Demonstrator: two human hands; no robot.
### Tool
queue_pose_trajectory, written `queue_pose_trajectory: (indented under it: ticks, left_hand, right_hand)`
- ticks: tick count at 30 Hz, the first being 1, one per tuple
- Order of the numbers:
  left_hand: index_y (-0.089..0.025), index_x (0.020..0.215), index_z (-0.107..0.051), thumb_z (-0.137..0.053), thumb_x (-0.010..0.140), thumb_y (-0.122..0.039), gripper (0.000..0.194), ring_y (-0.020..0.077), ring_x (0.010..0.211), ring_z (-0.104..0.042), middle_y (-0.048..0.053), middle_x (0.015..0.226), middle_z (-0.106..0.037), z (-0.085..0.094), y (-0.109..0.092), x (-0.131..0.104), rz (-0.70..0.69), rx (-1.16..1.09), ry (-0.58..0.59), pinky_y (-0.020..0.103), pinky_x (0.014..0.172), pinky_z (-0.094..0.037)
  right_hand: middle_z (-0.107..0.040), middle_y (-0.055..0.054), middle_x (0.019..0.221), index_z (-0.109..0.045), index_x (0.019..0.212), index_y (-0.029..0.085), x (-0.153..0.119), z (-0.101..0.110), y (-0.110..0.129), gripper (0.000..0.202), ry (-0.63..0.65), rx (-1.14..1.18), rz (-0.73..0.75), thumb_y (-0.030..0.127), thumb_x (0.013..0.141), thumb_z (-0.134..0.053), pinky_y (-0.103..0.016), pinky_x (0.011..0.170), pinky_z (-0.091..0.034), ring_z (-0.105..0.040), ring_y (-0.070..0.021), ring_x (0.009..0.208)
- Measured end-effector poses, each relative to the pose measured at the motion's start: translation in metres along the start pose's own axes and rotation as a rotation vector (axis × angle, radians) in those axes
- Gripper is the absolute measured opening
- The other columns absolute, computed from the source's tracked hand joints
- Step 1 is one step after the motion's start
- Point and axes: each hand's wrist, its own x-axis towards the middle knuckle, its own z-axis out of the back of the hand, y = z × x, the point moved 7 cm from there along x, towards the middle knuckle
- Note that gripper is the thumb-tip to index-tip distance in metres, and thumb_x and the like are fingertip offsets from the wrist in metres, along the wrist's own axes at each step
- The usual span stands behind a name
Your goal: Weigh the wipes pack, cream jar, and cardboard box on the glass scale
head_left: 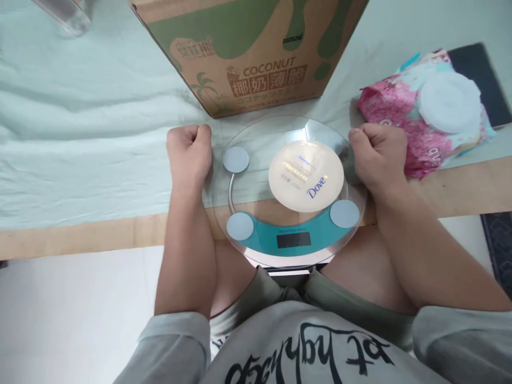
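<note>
A round glass scale (260,186) with a teal band and a dark display lies at the table's front edge. On its glass rests a round cream-coloured Dove container (306,176), right of the middle. My left hand (189,154) is a closed fist on the cloth, just left of the scale. On the other side, my right hand (378,154) is also a fist, close to the scale's right rim and beside a pink wipes pack (400,106). Nothing shows in either fist.
A large cardboard box (256,58) with green print stands behind the scale. The wipes pack overlaps a dark flat object (480,80) at the right. A clear cylindrical item (74,18) lies at the back left. Pale green cloth (80,149) covers the wooden-edged table.
</note>
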Motion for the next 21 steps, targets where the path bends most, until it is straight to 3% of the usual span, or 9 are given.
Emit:
queue_pose_trajectory:
  ticks: [5, 8, 10, 12, 14, 16, 17, 19, 21]
  left_hand:
    - [-0.024, 0.065, -0.021, -0.056, 0.097, -0.010, 0.049, 0.0135, 0.073, -0.016, 0.001, 0.068, -0.009, 0.002, -0.002, 0.006, 0.000, -0.061, -0.048, 0.040, 0.074, -0.014]
    - [-0.024, 0.066, -0.021, -0.063, 0.095, -0.019, 0.052, 0.0139, 0.073, -0.022, 0.001, 0.068, -0.009, 0.009, 0.000, 0.007, -0.002, -0.085, -0.074, 0.038, 0.075, -0.021]
    - [-0.025, 0.066, -0.021, -0.066, 0.096, -0.031, 0.054, 0.0161, 0.074, -0.034, 0.001, 0.067, -0.012, 0.020, -0.011, 0.001, -0.040, -0.114, -0.081, 0.040, 0.077, -0.030]
    - [-0.025, 0.065, -0.026, -0.066, 0.096, -0.042, 0.053, 0.0199, 0.077, -0.048, 0.002, 0.065, -0.021, 0.032, -0.035, -0.015, -0.137, -0.163, -0.045, 0.044, 0.079, -0.039]
    - [-0.026, 0.071, -0.047, -0.073, 0.095, -0.051, 0.044, 0.0232, 0.081, -0.060, 0.002, 0.070, -0.047, 0.036, -0.070, -0.039, -0.316, -0.236, 0.100, 0.048, 0.079, -0.048]
    - [-0.028, 0.097, -0.070, -0.087, 0.089, -0.058, 0.035, 0.0317, 0.110, -0.075, 0.005, 0.107, -0.076, 0.027, -0.105, -0.071, -0.525, -0.269, 0.362, 0.055, 0.093, -0.061]
    - [-0.031, 0.113, -0.074, -0.093, 0.085, -0.060, 0.045, 0.0364, 0.131, -0.075, 0.007, 0.131, -0.078, 0.019, -0.117, -0.087, -0.600, -0.241, 0.500, 0.058, 0.105, -0.065]
    - [-0.036, 0.135, -0.075, -0.104, 0.077, -0.061, 0.070, 0.0427, 0.161, -0.062, 0.008, 0.163, -0.068, -0.001, -0.124, -0.111, -0.656, -0.118, 0.713, 0.060, 0.122, -0.064]
    - [-0.039, 0.144, -0.074, -0.111, 0.069, -0.054, 0.085, 0.0455, 0.164, -0.060, 0.008, 0.168, -0.063, -0.018, -0.121, -0.120, -0.660, -0.041, 0.797, 0.059, 0.120, -0.067]
  right_hand:
    - [-0.031, 0.003, 0.069, -0.047, 0.081, 0.008, 0.001, -0.001, -0.001, 0.066, 0.022, -0.020, -0.014, 0.060, 0.117, -0.067, -0.012, 0.063, -0.029, -0.029, -0.0001, 0.066]
    - [-0.031, 0.003, 0.068, -0.047, 0.081, 0.008, 0.001, -0.001, 0.000, 0.066, 0.029, -0.025, -0.013, 0.059, 0.117, -0.068, -0.012, 0.063, -0.029, -0.029, -0.0001, 0.066]
    - [-0.030, 0.003, 0.068, -0.046, 0.080, 0.008, 0.001, -0.001, 0.001, 0.066, 0.030, -0.025, -0.013, 0.058, 0.117, -0.068, -0.012, 0.063, -0.029, -0.029, 0.0000, 0.066]
    - [-0.030, 0.004, 0.068, -0.046, 0.080, 0.008, 0.001, -0.001, 0.002, 0.065, 0.032, -0.023, -0.015, 0.056, 0.117, -0.068, -0.011, 0.063, -0.028, -0.029, 0.0002, 0.066]
    - [-0.031, 0.004, 0.068, -0.046, 0.080, 0.007, 0.000, -0.001, 0.003, 0.064, 0.037, -0.021, -0.015, 0.055, 0.116, -0.069, -0.011, 0.062, -0.028, -0.029, 0.0003, 0.066]
    - [-0.031, 0.004, 0.068, -0.047, 0.080, 0.007, 0.000, -0.001, 0.004, 0.063, 0.042, -0.020, -0.013, 0.053, 0.116, -0.070, -0.011, 0.062, -0.028, -0.029, 0.0004, 0.066]
    - [-0.031, 0.004, 0.068, -0.047, 0.080, 0.007, 0.000, -0.001, 0.005, 0.063, 0.042, -0.021, -0.011, 0.052, 0.116, -0.070, -0.011, 0.062, -0.028, -0.029, 0.0005, 0.066]
    - [-0.031, 0.004, 0.067, -0.046, 0.079, 0.007, 0.000, 0.000, 0.006, 0.062, 0.041, -0.021, -0.006, 0.051, 0.117, -0.070, -0.011, 0.062, -0.028, -0.029, 0.0006, 0.065]
    - [-0.030, 0.004, 0.067, -0.045, 0.078, 0.007, 0.000, 0.000, 0.007, 0.062, 0.038, -0.019, -0.001, 0.049, 0.116, -0.070, -0.011, 0.062, -0.028, -0.028, 0.0007, 0.065]
